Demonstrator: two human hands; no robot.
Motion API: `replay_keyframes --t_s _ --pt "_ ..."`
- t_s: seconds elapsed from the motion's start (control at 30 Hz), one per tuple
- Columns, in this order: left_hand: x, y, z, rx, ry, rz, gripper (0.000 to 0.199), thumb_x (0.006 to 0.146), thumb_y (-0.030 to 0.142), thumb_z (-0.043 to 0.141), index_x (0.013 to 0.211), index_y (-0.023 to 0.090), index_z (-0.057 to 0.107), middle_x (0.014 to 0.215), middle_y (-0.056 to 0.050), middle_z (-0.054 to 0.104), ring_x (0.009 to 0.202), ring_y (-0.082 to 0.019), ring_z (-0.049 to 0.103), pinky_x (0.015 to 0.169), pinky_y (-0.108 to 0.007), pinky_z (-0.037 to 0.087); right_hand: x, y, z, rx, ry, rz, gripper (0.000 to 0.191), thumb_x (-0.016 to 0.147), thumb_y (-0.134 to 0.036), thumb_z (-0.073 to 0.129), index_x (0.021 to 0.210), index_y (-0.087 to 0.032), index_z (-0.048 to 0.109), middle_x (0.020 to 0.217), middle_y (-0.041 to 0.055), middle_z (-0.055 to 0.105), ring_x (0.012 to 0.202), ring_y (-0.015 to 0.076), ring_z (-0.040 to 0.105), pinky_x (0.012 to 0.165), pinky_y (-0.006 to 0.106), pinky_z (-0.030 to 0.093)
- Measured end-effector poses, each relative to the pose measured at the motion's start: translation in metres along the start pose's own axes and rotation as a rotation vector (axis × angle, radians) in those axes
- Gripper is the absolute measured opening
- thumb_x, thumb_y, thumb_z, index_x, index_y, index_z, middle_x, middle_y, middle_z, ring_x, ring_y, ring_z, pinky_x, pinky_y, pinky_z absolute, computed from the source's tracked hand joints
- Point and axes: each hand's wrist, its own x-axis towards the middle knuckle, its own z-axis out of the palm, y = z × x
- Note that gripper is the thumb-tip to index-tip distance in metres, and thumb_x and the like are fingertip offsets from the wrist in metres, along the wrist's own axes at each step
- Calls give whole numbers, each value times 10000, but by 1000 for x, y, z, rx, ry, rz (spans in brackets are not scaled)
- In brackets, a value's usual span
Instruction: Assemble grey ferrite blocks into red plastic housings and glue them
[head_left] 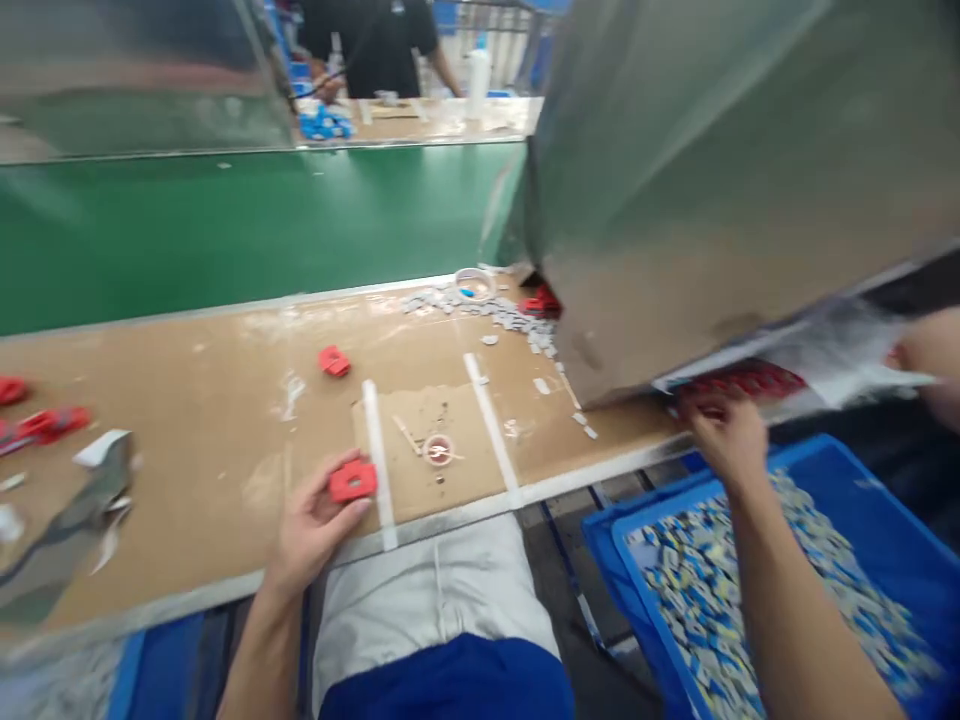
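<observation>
My left hand (311, 530) holds a red block-shaped part (352, 481) with a dark hole in its middle, just left of a taped cardboard patch (405, 500). My right hand (727, 435) reaches to the lower edge of the large metal panel, its fingertips on a row of red parts (757, 382); whether it grips one is hidden. A small round cup (438, 450) and a thin white stick (407, 435) lie on the patch. Another red part (334, 361) rests farther back on the table.
Small grey pieces (510, 318) spread near a round dish (475, 286). More red parts (52, 425) lie far left. A metal panel (720, 190) overhangs the right side. Below it stands a blue bin (832, 450) of small pieces. Another person (382, 50) is across the green belt (247, 230).
</observation>
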Motion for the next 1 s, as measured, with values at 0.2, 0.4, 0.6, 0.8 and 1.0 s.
replay_keyframes --t_s 0.2,0.4,0.6,0.8,1.0 --pt "-8 -4 9 -222 -92 4 578 805 418 851 1312 170 722 1218 -134 763 1087 -262 758 978 -373 630 -72 -26 8 58 504 105 301 911 -572 607 910 -334 792 1039 258 743 1103 434 708 875 625 511" --pt "-10 -2 8 -143 -177 76 454 855 539 816 1124 174 782 989 -105 791 855 -214 742 771 -293 609 -167 -122 49 429 -99 -46 271 950 -488 659 1055 -250 737 971 116 749 857 299 729 774 494 602" --pt "-8 4 8 -343 -166 15 710 819 800 700 1010 118 744 864 -107 747 727 -198 693 640 -284 569 -174 -209 82 656 -529 -286 284 986 -336 667 1257 -252 681 987 67 716 764 184 657 681 324 573" --pt "-5 13 1 -297 -229 -26 790 952 773 533 1455 166 585 813 -23 649 665 -155 600 618 -272 515 -160 -237 82 679 -558 -334 143 1006 -331 646 1022 -260 768 887 53 741 679 177 610 595 302 522" --pt "19 39 -24 344 -241 51 294 1026 471 541 1184 235 618 838 6 650 736 -187 606 725 -317 508 -156 -240 83 698 -523 -317 159 1011 -330 641 1015 -274 789 926 60 754 780 202 679 674 331 567"
